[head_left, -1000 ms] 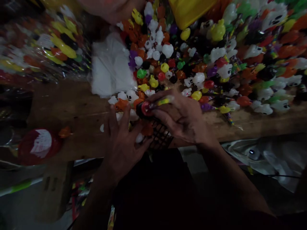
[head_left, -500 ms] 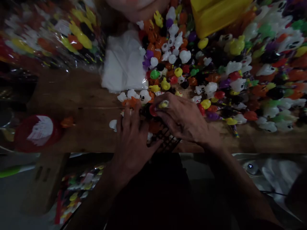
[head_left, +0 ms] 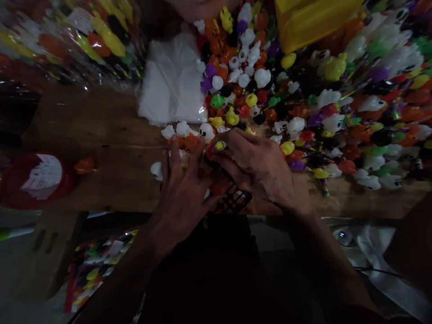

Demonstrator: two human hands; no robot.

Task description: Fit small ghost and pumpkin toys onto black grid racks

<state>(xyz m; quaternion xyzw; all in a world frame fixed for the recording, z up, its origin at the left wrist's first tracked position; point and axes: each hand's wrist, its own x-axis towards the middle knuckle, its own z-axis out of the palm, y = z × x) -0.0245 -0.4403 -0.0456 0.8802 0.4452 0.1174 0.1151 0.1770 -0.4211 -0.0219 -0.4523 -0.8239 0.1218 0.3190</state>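
Note:
My right hand (head_left: 259, 166) is closed, its fingertips around a small red toy (head_left: 209, 151); a yellow-and-white round piece (head_left: 220, 145) shows at the same fingers. Beside it, my left hand (head_left: 184, 193) lies with its fingers spread over several small plastic figures, touching or just above them. Under both hands sits a black lattice tray (head_left: 236, 201), partly hidden. White ghost-like figures (head_left: 206, 132) and an orange figure (head_left: 191, 142) are lined up beyond my left fingertips. A white figure (head_left: 156, 170) lies left of that hand.
Heaped small toys (head_left: 263, 78) cover the table's back and right. A stack of clear bags (head_left: 172, 81) lies behind my left hand. Bagged toys (head_left: 101, 40) stand back left. A red round container (head_left: 37, 180) sits left, a yellow container (head_left: 313, 22) at the back. Someone's chin shows at the top.
The right hand, with the red toy, has shifted slightly left toward the left hand. The left fingers have spread a little more. The whole view has moved slightly.

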